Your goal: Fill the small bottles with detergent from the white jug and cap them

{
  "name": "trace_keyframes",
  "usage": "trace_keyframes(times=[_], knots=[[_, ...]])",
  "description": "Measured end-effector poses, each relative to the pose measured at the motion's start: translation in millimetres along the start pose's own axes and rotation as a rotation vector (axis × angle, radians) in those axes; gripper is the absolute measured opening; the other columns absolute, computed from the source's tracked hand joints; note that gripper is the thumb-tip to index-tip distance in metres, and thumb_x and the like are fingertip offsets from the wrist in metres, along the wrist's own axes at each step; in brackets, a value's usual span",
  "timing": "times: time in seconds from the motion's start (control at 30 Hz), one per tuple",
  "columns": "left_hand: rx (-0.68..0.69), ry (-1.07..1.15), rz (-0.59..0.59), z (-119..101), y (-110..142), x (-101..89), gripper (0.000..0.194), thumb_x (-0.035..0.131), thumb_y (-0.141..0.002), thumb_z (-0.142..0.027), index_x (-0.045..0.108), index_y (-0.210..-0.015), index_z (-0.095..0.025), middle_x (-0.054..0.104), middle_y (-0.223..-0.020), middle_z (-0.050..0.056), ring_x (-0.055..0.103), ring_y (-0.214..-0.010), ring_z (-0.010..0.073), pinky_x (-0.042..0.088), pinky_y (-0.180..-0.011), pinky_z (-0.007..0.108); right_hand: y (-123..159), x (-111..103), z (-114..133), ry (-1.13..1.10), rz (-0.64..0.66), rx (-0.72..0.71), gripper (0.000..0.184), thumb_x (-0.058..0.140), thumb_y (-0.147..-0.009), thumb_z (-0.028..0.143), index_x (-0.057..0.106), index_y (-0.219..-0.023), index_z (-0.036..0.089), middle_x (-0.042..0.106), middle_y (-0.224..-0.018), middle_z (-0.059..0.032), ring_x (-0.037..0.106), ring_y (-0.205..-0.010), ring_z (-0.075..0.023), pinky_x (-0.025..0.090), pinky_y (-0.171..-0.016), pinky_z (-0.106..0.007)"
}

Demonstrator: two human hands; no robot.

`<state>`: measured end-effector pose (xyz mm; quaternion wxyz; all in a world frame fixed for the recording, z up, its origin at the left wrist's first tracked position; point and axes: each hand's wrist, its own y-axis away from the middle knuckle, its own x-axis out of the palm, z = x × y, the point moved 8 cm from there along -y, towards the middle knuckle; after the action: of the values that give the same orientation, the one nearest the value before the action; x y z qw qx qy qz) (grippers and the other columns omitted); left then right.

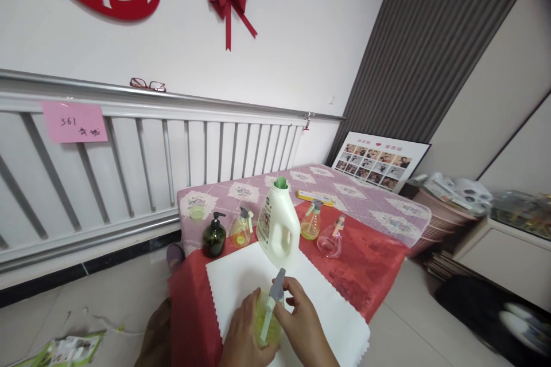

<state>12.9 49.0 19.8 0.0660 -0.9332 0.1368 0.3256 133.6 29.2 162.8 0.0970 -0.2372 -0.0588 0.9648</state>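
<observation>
On the white scalloped mat, my left hand is wrapped around the body of a clear spray bottle with yellow-green liquid inside. Fingers of my right hand close on its grey spray head, near the neck. The pale trigger points down toward me. Just beyond my hands stands a large cream detergent jug, upright, with a green spout in its mouth. My fingers partly hide the bottle's body and neck.
Left of the jug are a dark pump bottle and an orange-tinted spray bottle. Two more spray bottles, one yellowish and one clear, stand right. A pale green cap and yellow packet lie behind. A radiator borders the table.
</observation>
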Motion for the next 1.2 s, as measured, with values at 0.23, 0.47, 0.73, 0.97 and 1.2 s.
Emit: trace_keyframes(times=[0.23, 0.47, 0.73, 0.97, 1.2], knots=[[-0.064, 0.021, 0.015, -13, 4, -8.1, 0.103, 0.066, -0.06, -0.029, 0.032, -0.156, -0.012, 0.048, -0.159, 0.016, 0.046, -0.145, 0.0345, 0.037, -0.124, 0.047, -6, -10, 18, 0.016, 0.094, -0.075, 0.012, 0.065, -0.074, 0.028, 0.071, -0.084, 0.023, 0.065, -0.083, -0.0023, 0.063, -0.077, -0.0213, 0.05, -0.07, -0.033], [-0.074, 0.061, 0.058, -27, 8, -17.8, 0.102, 0.066, -0.06, -0.026, 0.034, -0.155, -0.011, 0.045, -0.16, 0.015, 0.043, -0.147, 0.0334, 0.032, -0.126, 0.047, -14, -15, 18, -0.071, 0.266, -0.013, 0.035, 0.078, -0.076, 0.037, 0.071, -0.106, 0.022, 0.075, -0.093, -0.0055, 0.069, -0.086, -0.0245, 0.056, -0.082, -0.036], [-0.082, 0.089, 0.08, -26, 9, -17.5, 0.102, 0.07, -0.061, -0.027, 0.034, -0.156, -0.015, 0.045, -0.161, 0.013, 0.042, -0.147, 0.0316, 0.029, -0.127, 0.045, -18, -14, 4, -0.02, 0.337, -0.012, 0.039, 0.079, -0.078, 0.045, 0.073, -0.109, 0.022, 0.079, -0.104, -0.0101, 0.071, -0.093, -0.0282, 0.057, -0.089, -0.041], [-0.06, 0.107, 0.073, -24, 9, -15.8, 0.101, 0.07, -0.061, -0.026, 0.035, -0.155, -0.016, 0.047, -0.159, 0.012, 0.045, -0.144, 0.0327, 0.031, -0.125, 0.049, -19, -16, 14, 0.053, 0.376, -0.081, 0.029, 0.077, -0.082, 0.043, 0.074, -0.105, 0.025, 0.077, -0.097, -0.0064, 0.071, -0.088, -0.0266, 0.058, -0.081, -0.039], [-0.044, 0.115, 0.062, -23, 10, -15.2, 0.099, 0.069, -0.062, -0.026, 0.036, -0.155, -0.016, 0.047, -0.16, 0.012, 0.044, -0.144, 0.0324, 0.032, -0.125, 0.05, -18, -12, 13, 0.081, 0.439, -0.093, 0.025, 0.073, -0.086, 0.041, 0.069, -0.104, 0.025, 0.072, -0.094, -0.0042, 0.069, -0.09, -0.0253, 0.056, -0.082, -0.037]])
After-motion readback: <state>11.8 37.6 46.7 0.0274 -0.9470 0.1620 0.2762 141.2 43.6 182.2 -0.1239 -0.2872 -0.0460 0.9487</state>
